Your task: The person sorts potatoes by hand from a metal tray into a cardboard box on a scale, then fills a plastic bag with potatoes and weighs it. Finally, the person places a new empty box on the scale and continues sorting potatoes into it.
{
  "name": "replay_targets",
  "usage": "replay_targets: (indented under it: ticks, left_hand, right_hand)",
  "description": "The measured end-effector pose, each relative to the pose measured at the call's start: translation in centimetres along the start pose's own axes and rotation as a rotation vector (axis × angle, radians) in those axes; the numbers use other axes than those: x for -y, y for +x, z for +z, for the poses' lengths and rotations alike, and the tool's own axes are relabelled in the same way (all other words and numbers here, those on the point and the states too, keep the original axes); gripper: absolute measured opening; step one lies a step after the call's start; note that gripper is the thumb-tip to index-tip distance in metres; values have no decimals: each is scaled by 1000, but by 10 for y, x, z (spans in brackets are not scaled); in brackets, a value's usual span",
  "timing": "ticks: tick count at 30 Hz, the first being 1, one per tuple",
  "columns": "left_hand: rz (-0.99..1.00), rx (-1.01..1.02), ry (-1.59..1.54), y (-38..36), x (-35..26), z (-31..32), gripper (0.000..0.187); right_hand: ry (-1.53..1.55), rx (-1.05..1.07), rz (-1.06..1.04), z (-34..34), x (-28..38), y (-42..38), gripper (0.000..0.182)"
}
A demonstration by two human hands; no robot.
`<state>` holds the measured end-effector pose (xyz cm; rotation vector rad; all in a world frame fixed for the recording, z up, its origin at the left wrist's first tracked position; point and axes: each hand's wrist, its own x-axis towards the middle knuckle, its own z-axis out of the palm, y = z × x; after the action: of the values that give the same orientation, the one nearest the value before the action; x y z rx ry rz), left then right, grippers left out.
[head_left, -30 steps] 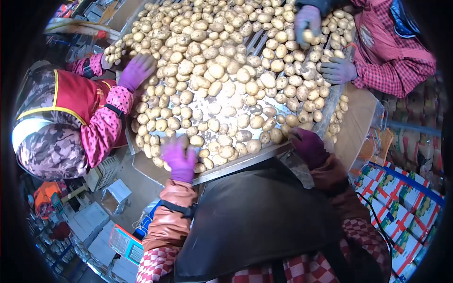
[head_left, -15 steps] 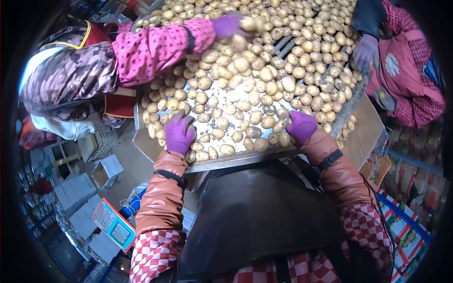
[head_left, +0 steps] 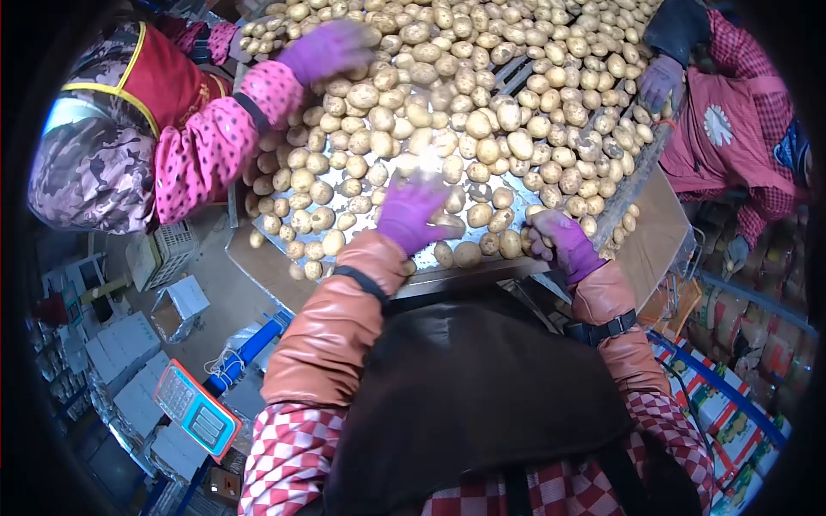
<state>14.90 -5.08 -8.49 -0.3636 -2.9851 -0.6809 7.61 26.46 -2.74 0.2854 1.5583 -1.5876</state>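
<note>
My left hand (head_left: 416, 212), in a purple glove, lies over the metal sorting surface (head_left: 430, 256) with its fingers stretched out among the potatoes (head_left: 480, 215). Slightly blurred, it holds no potato that I can see. At the right front edge my right hand (head_left: 565, 243), gloved in purple too, has its fingers curled inward. A pale potato (head_left: 534, 211) is at its fingertips, and whatever lies inside the curl is hidden. Loose potatoes lie in front of both hands, some with dark dirt on them.
Potatoes heap up toward the back. At left, a co-worker's purple-gloved hand (head_left: 331, 50) reaches over the pile; another person's gloved hand (head_left: 662, 82) rests at the right rim. A scale (head_left: 198, 408), a plastic crate (head_left: 176, 245) and cartons (head_left: 125, 344) stand at lower left.
My left hand has moved right from the left edge to the middle, and potatoes there have shifted. My right hand has curled its fingers. The left co-worker's hand has drawn back left.
</note>
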Motion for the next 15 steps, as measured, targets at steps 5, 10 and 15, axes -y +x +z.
replay_targets:
  ticks: [5,10,15]
  left_hand:
    - [-136,-21,237,-72,48,-37,56]
    - [-348,-251,169,-85,12,-25,42]
    - [-136,266,24,-38,-42,-18,38]
  right_hand:
    - [-699,-33,-178,-17,-36,-4,26]
    - [-637,-87,-401,32,-48,52,29]
    - [-761,-97,-672,80,-4,50,29]
